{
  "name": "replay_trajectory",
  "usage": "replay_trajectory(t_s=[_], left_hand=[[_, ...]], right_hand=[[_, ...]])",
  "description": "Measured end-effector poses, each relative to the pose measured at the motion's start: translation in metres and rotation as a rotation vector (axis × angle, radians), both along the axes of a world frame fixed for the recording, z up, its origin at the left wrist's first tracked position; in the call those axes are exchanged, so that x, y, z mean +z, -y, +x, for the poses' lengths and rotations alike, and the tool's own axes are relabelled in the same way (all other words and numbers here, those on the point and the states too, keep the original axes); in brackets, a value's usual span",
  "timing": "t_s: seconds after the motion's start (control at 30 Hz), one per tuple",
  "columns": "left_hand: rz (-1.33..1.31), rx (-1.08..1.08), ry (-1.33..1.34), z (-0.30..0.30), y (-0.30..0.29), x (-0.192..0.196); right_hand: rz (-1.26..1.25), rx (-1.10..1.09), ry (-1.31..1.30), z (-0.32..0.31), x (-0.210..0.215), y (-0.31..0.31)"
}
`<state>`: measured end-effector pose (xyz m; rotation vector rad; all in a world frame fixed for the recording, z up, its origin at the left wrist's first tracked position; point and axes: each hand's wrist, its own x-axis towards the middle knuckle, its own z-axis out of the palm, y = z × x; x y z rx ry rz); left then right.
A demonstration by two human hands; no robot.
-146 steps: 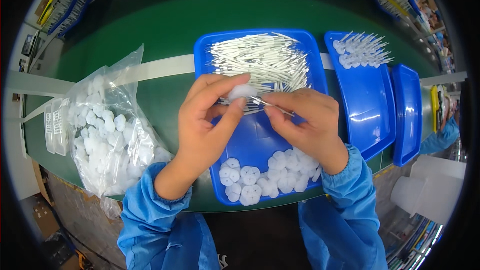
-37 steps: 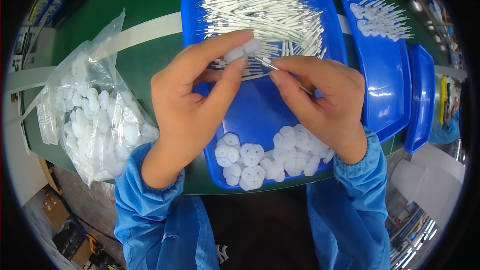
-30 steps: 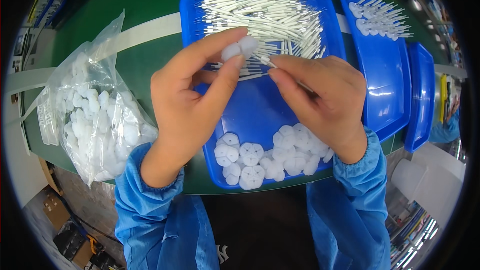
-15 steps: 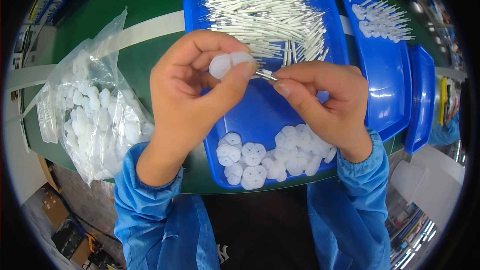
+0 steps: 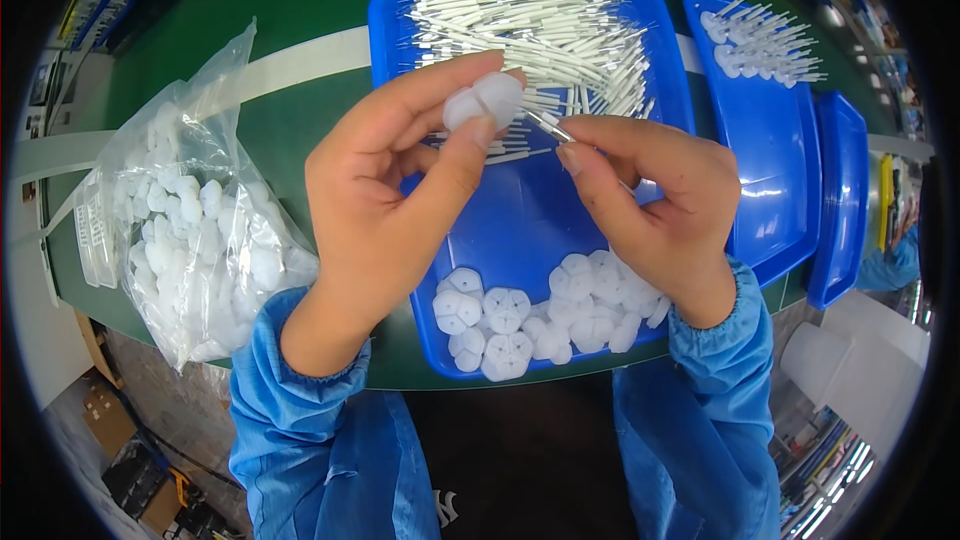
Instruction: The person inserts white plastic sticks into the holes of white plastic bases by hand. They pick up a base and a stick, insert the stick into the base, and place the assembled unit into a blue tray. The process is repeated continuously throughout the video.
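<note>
A: Left hand (image 5: 390, 190)?
B: Pinching white plastic cap (image 5: 483, 102), above blue tray (image 5: 520, 230).
A: Right hand (image 5: 650, 200)?
B: At three o'clock of cap, pinching thin white pin (image 5: 548, 125).

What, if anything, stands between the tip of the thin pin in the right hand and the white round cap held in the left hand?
Nothing visible does. The left hand pinches the white cap between thumb and fingers, and the right hand holds the pin with its tip right beside the cap. Only open air above the blue tray lies between them.
</note>
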<state>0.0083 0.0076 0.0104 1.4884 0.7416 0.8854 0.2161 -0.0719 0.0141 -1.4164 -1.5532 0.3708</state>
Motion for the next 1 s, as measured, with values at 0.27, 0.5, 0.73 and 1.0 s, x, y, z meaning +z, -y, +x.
replay_trajectory(t_s=[0.27, 0.5, 0.73, 1.0], left_hand=[[0.377, 0.069, -0.150, 0.000, -0.002, -0.010], [0.459, 0.048, -0.270, 0.000, 0.001, -0.006], [0.304, 0.058, -0.173, 0.003, 0.005, -0.008], [0.606, 0.146, -0.230, 0.008, 0.006, -0.012]], right_hand=[[-0.057, -0.026, -0.004, -0.001, -0.001, 0.002], [-0.087, -0.001, -0.015, -0.002, 0.000, 0.003], [-0.290, 0.045, -0.338, -0.006, 0.004, 0.002], [0.028, 0.018, 0.161, 0.000, -0.002, -0.004]])
